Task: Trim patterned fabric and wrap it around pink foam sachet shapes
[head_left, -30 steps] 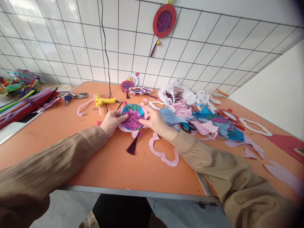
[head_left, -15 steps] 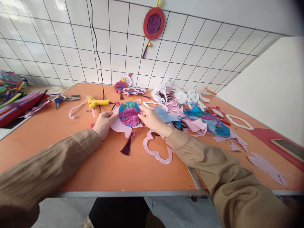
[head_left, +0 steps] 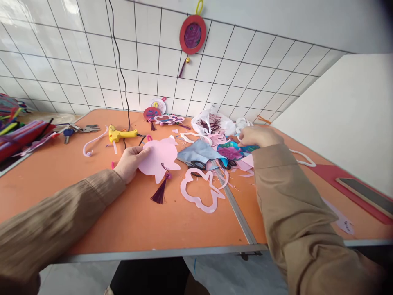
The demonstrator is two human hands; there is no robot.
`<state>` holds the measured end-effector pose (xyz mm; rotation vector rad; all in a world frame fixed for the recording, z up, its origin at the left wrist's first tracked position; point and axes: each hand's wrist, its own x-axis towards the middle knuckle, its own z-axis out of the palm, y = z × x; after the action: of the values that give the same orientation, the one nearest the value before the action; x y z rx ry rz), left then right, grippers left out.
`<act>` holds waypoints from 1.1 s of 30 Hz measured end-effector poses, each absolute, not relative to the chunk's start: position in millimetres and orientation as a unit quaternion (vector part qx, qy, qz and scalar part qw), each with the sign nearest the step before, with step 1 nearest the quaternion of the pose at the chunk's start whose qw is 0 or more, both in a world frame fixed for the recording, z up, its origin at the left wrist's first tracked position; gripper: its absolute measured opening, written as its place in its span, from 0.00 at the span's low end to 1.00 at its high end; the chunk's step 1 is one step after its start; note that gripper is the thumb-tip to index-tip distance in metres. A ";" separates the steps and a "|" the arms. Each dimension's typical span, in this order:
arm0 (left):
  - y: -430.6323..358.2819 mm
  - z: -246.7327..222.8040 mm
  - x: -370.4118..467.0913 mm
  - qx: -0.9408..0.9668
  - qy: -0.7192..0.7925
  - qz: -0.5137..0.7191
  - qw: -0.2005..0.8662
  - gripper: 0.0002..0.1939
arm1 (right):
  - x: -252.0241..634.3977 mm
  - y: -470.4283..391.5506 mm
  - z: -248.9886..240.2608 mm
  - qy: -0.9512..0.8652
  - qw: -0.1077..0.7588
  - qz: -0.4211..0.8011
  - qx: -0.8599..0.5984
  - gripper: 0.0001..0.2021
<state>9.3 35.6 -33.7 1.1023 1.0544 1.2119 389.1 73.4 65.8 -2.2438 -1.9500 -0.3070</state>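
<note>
My left hand (head_left: pixel 131 162) pinches the left edge of a pink paper cutout (head_left: pixel 159 157) with a scalloped outline. A pink loop shows at its top, and a dark purple tassel (head_left: pixel 160 192) with a pink bead hangs at its lower edge. Over the scrap pile at the right, my right hand (head_left: pixel 260 137) has its fingers curled down at a piece of blue floral cloth (head_left: pixel 230 151); its thumb is hidden. A pink scalloped paper frame (head_left: pixel 187 192) lies between the hands. Black scissor handles (head_left: pixel 198 164) poke out beneath light blue cloth (head_left: pixel 199 152).
A yellow glue gun (head_left: pixel 123 133) rests at the left, near keys (head_left: pixel 67 133) and pipe cleaners (head_left: pixel 26 137). A white plastic bag (head_left: pixel 211 121) and finished ornaments (head_left: pixel 152 113) stand at the back. A phone (head_left: pixel 365 194) lies far right. A round red ornament (head_left: pixel 183 35) hangs on the wall.
My right hand has left the pink cutout and moved right to the scrap pile. The floral cloth no longer covers the cutout. My left hand still holds the cutout.
</note>
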 end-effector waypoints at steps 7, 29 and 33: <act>32.0 -26.1 9.5 0.466 0.456 0.491 0.577 0.28 | 354.0 100.4 32.4 -0.779 0.098 0.035 -0.618 0.19; 36.8 -26.1 1.7 0.565 0.441 0.342 0.607 0.21 | 287.9 63.5 55.0 -0.623 0.569 0.384 -0.375 0.09; 35.7 -25.6 3.6 0.552 0.433 0.381 0.602 0.19 | 271.1 57.6 51.3 -0.582 0.554 0.462 -0.376 0.13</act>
<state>3.6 35.7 -25.6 1.2797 1.0020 0.8827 271.1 57.6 51.3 -0.8888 -1.3754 1.0913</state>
